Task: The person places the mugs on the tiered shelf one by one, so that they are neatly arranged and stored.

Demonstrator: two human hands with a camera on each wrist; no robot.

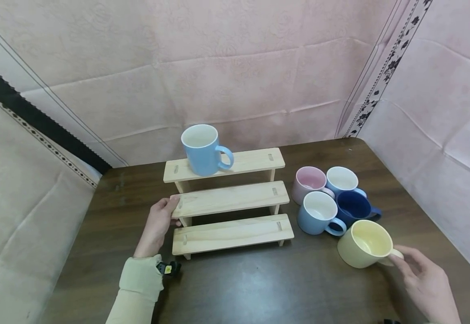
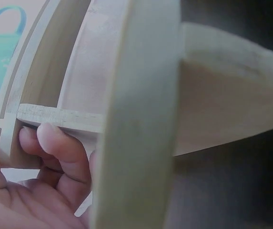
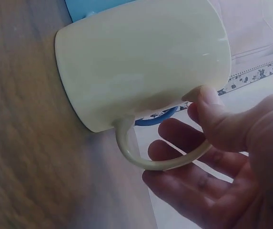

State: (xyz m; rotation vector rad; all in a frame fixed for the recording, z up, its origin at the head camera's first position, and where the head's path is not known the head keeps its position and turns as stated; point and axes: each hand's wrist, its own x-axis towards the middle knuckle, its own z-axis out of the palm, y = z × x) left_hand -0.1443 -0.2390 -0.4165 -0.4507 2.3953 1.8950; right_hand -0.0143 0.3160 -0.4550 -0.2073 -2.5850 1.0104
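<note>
A three-tier wooden stand (image 1: pixel 231 200) has its middle step's left end gripped by my left hand (image 1: pixel 159 222). In the left wrist view, the fingers (image 2: pixel 67 152) curl under that step's end. Over on the right, my right hand (image 1: pixel 427 281) holds the pale yellow mug (image 1: pixel 356 249) by its handle. The right wrist view shows the thumb on top of the handle (image 3: pixel 162 164) and fingers curled around it. That mug stands at the front of a group of mugs, upright or nearly so; whether its base touches the table I cannot tell.
A light blue mug (image 1: pixel 202 155) stands on the top step, handle to the right. Beside the stand cluster a pink mug (image 1: pixel 300 186), a pale blue mug (image 1: pixel 336 182), a dark blue mug (image 1: pixel 352 211) and another blue mug (image 1: pixel 312 220). Pale cloth (image 1: pixel 239 81) hangs behind the table (image 1: pixel 259 288).
</note>
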